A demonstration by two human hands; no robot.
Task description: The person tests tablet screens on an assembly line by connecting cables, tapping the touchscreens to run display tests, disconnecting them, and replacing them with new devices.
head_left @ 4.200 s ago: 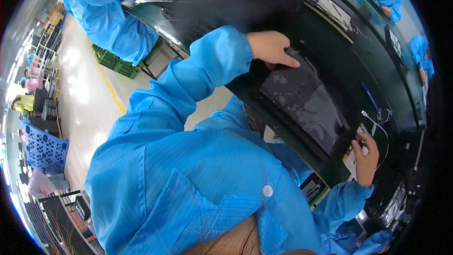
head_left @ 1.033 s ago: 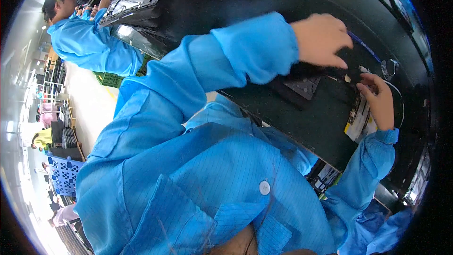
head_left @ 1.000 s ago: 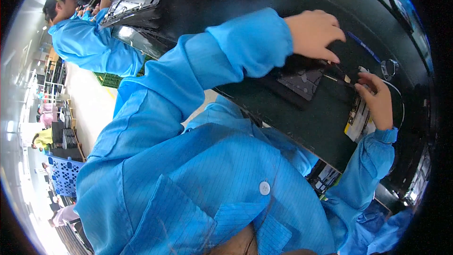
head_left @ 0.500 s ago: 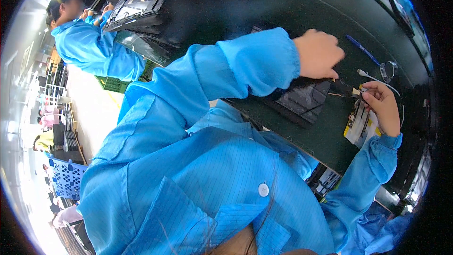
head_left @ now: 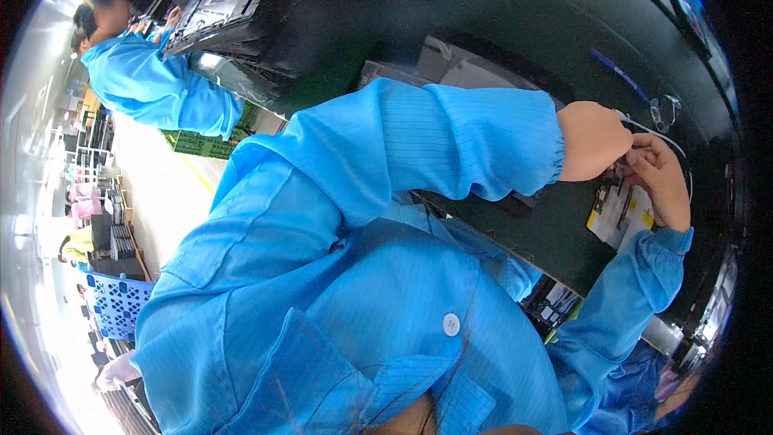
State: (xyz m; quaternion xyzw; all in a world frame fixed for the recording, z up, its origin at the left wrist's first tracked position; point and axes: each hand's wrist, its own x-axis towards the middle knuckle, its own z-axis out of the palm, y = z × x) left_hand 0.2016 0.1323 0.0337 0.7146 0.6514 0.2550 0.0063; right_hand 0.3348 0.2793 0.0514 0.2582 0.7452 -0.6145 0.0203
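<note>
My left hand (head_left: 594, 142) is stretched across the dark green bench to meet my right hand. Its back faces up, and its fingertips are hidden where the hands meet. My right hand (head_left: 662, 181) has thumb and forefinger pinched together at that spot; whatever is between them is too small and covered to make out. Just below my right fingers lies a white sheet (head_left: 613, 221) with yellow edges and thin dark strips on it. A flat black panel (head_left: 519, 203) shows only in part below my left sleeve.
A blue pen (head_left: 618, 76), a small clear ring-shaped object (head_left: 664, 113) and a white cable (head_left: 680, 147) lie beyond my hands. Grey flat panels (head_left: 471, 72) rest past my left forearm. Farther left are stacked panels (head_left: 229, 4), a green crate (head_left: 193, 143) and a co-worker in blue (head_left: 149, 80).
My left hand has moved right and toward me, from above the black panel to my right hand. The grey panels have come into sight; my left sleeve now covers most of the black panel.
</note>
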